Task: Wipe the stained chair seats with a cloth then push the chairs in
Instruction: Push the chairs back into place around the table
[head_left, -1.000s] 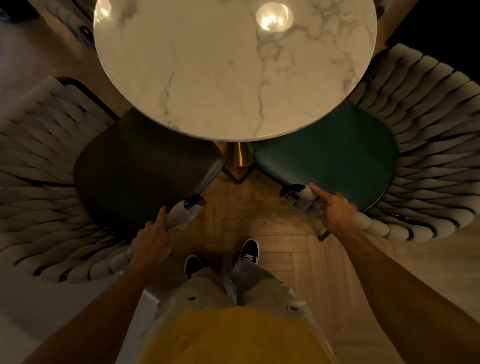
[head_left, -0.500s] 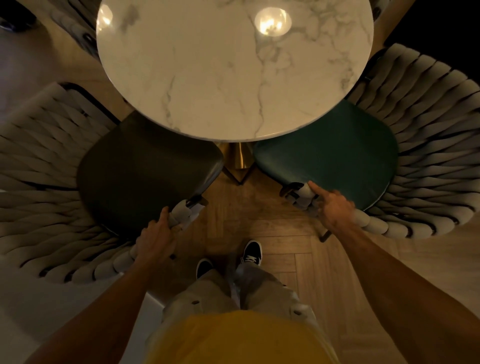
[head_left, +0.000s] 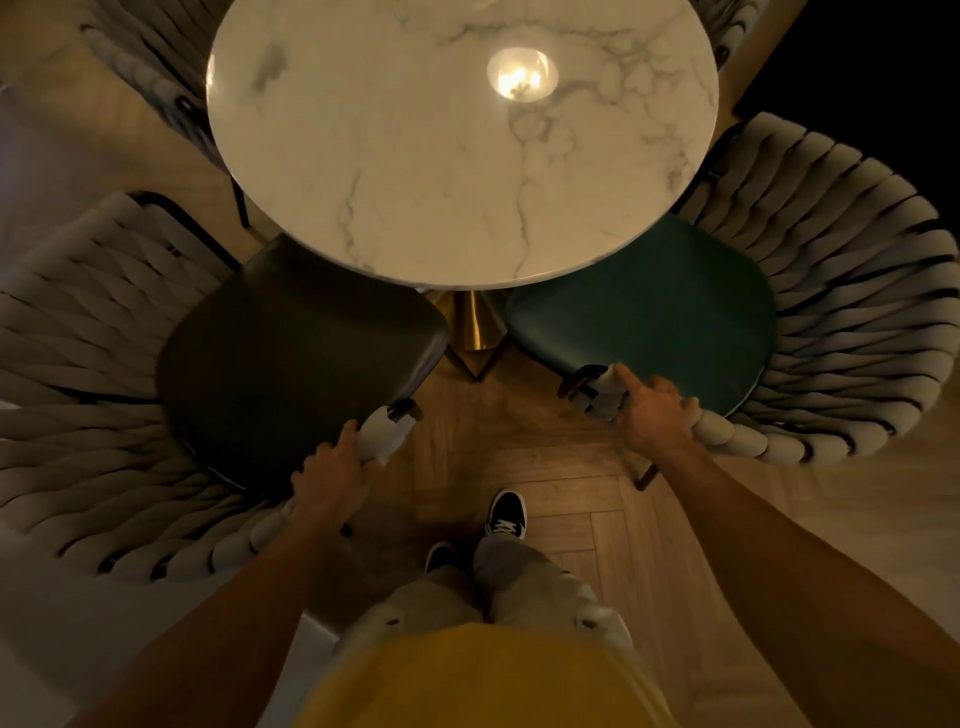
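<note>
Left hand (head_left: 332, 480) and right hand (head_left: 652, 415) fingers wrapped on 2 chair rims, marble table (head_left: 457, 145) overhanging both seats

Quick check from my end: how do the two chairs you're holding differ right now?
The left chair has a dark, near-black seat; the right chair has a teal-green one. The left hand wraps around its chair's arm end, whereas the right hand rests on top of its arm end, forefinger extended. Both have woven grey backs and seat fronts tucked under the marble table.
</note>
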